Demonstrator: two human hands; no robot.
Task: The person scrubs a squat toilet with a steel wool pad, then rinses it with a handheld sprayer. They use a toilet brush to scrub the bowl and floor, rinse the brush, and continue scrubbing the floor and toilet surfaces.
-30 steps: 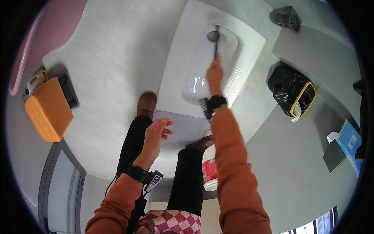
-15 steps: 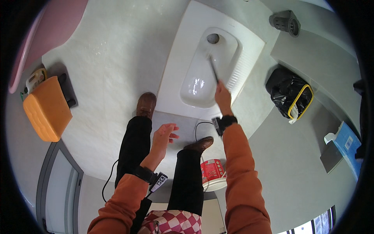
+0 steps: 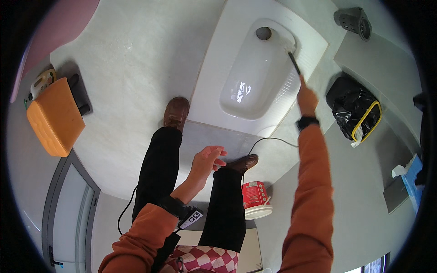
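A white squat toilet [image 3: 209,91] is set in the floor ahead, with a dark round drain hole [image 3: 263,33] at the far end of its bowl. My right hand [image 3: 307,99] is closed around the dark handle of a toilet brush [image 3: 294,63]. The brush's pale, blurred head meets the far right rim of the bowl. Loosely bent, with the fingers partly apart and nothing between them, my left hand [image 3: 207,164] hovers above the floor by my right shoe.
A black-bagged bin [image 3: 350,107] with a yellow rim and a grey wall holder [image 3: 353,22] are on the right. A red and white bucket [image 3: 256,198] stands beside my right leg. An orange stool-like piece [image 3: 57,118] and a bottle [image 3: 43,82] are left. A cable [image 3: 273,138] trails nearby.
My right hand has swung right and farther away, carrying the brush head from mid-bowl to the right rim. My left hand has shifted slightly right. The whole view has also shifted a little.
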